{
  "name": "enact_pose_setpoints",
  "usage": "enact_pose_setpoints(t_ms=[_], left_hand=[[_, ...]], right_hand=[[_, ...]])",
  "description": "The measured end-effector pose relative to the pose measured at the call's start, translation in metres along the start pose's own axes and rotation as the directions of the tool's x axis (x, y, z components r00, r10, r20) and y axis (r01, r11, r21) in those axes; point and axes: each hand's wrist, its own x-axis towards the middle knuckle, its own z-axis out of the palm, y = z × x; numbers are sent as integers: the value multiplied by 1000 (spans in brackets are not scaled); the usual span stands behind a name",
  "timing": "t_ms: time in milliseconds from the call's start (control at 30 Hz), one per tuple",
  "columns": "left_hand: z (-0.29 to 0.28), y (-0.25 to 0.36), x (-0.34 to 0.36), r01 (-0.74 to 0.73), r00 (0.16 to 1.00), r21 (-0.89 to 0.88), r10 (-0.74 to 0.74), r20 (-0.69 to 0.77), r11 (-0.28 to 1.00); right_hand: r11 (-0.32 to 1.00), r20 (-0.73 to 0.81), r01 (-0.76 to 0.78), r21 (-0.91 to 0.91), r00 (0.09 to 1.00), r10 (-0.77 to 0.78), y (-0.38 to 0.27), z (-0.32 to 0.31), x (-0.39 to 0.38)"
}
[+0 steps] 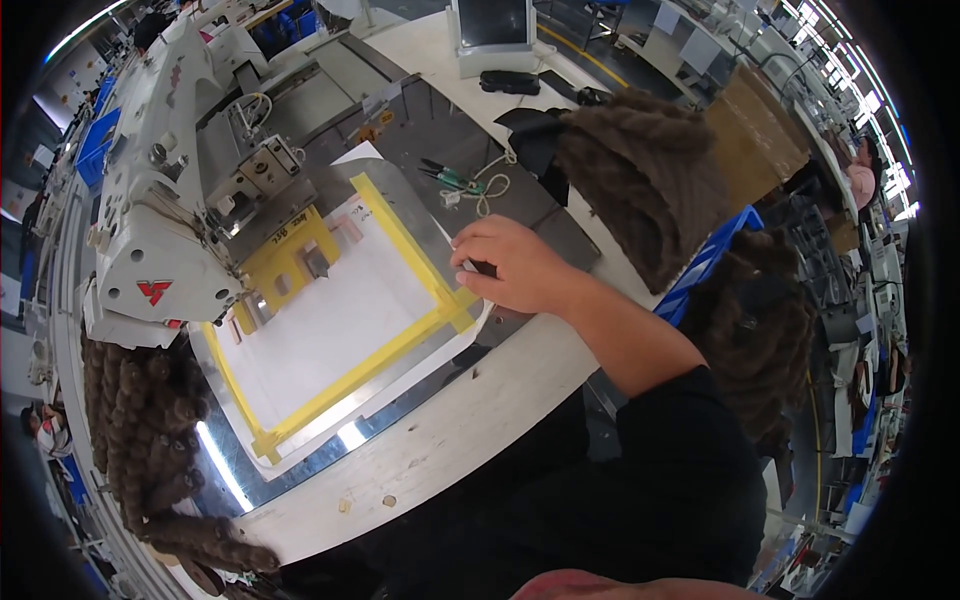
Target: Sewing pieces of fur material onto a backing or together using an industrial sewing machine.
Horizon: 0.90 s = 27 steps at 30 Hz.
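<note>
My right hand (510, 265) rests curled on the far corner of the clear plastic sewing template edged with yellow tape (390, 345), fingers closed around a small dark object I cannot make out. The template lies flat on the shiny metal plate (225, 470), reaching under the head of the white industrial sewing machine (160, 230). Brown fuzzy knitted fabric (650, 180) is heaped just beyond my wrist.

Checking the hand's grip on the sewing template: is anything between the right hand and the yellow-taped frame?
Nothing visible does. The right hand rests directly on the corner of the yellow-taped frame; scissors and brown fleece lie apart, behind it.
</note>
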Motion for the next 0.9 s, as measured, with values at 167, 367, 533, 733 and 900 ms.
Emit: enact_pose_setpoints(t_ms=[167, 367, 533, 733, 900], left_hand=[[34, -44, 30, -30, 997, 86, 23, 74, 996], [-12, -28, -16, -26, 998, -342, 4, -65, 939], [-77, -33, -70, 284, 959, -947, -37, 281, 149], [-184, -87, -95, 13, 933, -941, -335, 133, -338], [-308, -3, -126, -294, 952, -827, -219, -212, -479]], right_hand=[[999, 17, -11, 34, 1000, 11, -8, 1, -2], [997, 8, 26, 69, 1000, -26, -5, 9, 2], [995, 55, -98, 22, 994, 97, -9, -4, 1], [997, 91, -72, -6, 993, 73, 25, -6, 3], [997, 59, -31, -64, 998, 35, -23, 1, 12]])
